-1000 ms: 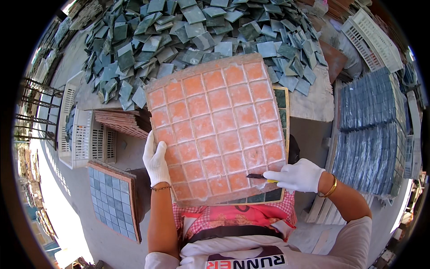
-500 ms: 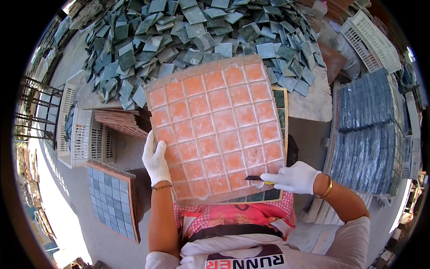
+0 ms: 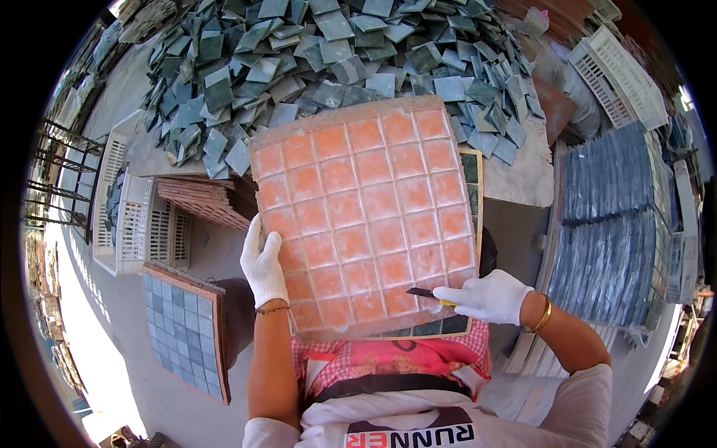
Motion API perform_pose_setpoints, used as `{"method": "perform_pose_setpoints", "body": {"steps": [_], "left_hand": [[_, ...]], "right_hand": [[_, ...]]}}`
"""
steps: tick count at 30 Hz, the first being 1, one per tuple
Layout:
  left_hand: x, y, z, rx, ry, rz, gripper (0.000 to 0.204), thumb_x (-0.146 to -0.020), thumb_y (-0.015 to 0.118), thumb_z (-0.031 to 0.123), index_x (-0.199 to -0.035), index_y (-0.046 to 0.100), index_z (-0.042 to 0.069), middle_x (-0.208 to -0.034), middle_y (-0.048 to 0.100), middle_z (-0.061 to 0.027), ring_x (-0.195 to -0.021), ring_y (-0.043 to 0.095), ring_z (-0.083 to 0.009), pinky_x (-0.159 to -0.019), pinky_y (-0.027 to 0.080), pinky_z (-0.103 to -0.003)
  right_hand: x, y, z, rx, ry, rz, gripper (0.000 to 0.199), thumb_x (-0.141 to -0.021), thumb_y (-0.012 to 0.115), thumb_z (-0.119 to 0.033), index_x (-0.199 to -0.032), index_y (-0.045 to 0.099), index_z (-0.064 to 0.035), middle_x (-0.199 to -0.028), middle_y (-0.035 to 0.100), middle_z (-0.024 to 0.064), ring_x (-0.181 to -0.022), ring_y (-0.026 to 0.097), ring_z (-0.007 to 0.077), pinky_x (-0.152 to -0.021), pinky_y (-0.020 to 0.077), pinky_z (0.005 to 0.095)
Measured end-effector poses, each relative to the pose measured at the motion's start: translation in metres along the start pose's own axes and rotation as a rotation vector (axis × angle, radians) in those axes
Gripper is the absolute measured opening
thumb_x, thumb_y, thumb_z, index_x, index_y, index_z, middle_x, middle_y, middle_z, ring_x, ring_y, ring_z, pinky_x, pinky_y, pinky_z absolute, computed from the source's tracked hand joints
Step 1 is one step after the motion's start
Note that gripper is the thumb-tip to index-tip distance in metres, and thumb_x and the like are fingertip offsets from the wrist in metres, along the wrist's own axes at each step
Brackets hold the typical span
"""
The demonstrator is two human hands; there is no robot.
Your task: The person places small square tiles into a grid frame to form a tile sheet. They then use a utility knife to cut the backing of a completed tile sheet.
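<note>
A square orange-red panel (image 3: 358,201), marked by a pale raised grid, lies tilted over my lap. My left hand (image 3: 264,261), in a white glove, grips its left edge, thumb on top and fingers out of sight underneath. In my gloved right hand (image 3: 494,296) is a utility knife (image 3: 432,296) with a yellow handle. Its dark blade rests over the lower right squares of the panel; whether it touches them I cannot tell. Beneath the panel a board of dark green tiles (image 3: 472,179) with a light wooden border shows at the right and lower edges.
Loose green-grey stone tiles (image 3: 336,52) are heaped on the table (image 3: 523,175) ahead. On the left stand a white plastic crate (image 3: 142,224), stacked reddish panels (image 3: 205,198) and a blue-grey tile sheet (image 3: 183,328). Wrapped tile stacks (image 3: 605,224) and another white crate (image 3: 620,78) are at right.
The orange-red panel and my left hand have shifted slightly to the right. The knife blade has turned a little, its tip pointing slightly farther up. Both hands keep their hold.
</note>
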State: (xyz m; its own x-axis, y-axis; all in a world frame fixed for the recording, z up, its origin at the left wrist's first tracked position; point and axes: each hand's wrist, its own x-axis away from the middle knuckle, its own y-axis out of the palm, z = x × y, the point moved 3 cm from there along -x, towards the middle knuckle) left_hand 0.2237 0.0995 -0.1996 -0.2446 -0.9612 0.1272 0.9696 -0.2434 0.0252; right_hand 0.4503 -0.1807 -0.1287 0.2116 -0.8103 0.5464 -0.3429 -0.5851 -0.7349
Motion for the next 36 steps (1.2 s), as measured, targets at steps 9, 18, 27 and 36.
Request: {"method": "perform_pose_setpoints", "body": {"steps": [9,18,27,36], "left_hand": [[0.002,0.002,0.005,0.008,-0.036,-0.007,0.049,-0.085,0.052,-0.005,-0.133,0.043,-0.012,-0.132,0.052,-0.0145,-0.119,0.051,-0.0189,-0.101,0.038,-0.029],[0.005,0.004,0.003,0.019,-0.014,0.014,0.048,-0.084,0.054,-0.005,-0.132,0.047,-0.01,-0.121,0.057,-0.0105,-0.106,0.055,-0.014,-0.09,0.042,-0.024],[0.006,0.005,0.001,0.027,-0.007,0.0,0.043,-0.084,0.054,-0.005,-0.127,0.051,-0.01,-0.115,0.06,-0.0091,-0.1,0.056,-0.0117,-0.088,0.043,-0.024],[0.007,0.006,-0.002,0.086,-0.004,0.003,0.043,-0.084,0.053,-0.006,-0.126,0.051,-0.011,-0.119,0.06,-0.0129,-0.106,0.057,-0.0154,-0.092,0.043,-0.026]], "right_hand": [[-0.004,-0.01,0.003,-0.042,0.031,0.044,0.047,-0.094,0.045,-0.03,-0.14,0.039,-0.0252,-0.078,0.06,0.0116,-0.066,0.062,0.0294,-0.058,0.0511,0.0387],[-0.002,-0.003,-0.003,-0.164,-0.043,0.083,0.046,-0.095,0.045,-0.035,-0.139,0.043,-0.0238,-0.093,0.065,0.0101,-0.077,0.064,0.0281,-0.066,0.0522,0.0382],[-0.012,0.002,-0.028,-0.062,-0.098,0.178,0.043,-0.094,0.046,-0.028,-0.137,0.042,-0.0234,-0.083,0.062,0.0131,-0.064,0.062,0.0316,-0.05,0.0485,0.0406],[-0.041,0.002,-0.033,-0.083,-0.087,0.096,0.046,-0.093,0.047,-0.027,-0.138,0.039,-0.0211,-0.096,0.064,0.0133,-0.07,0.063,0.0329,-0.056,0.0506,0.0429]]}}
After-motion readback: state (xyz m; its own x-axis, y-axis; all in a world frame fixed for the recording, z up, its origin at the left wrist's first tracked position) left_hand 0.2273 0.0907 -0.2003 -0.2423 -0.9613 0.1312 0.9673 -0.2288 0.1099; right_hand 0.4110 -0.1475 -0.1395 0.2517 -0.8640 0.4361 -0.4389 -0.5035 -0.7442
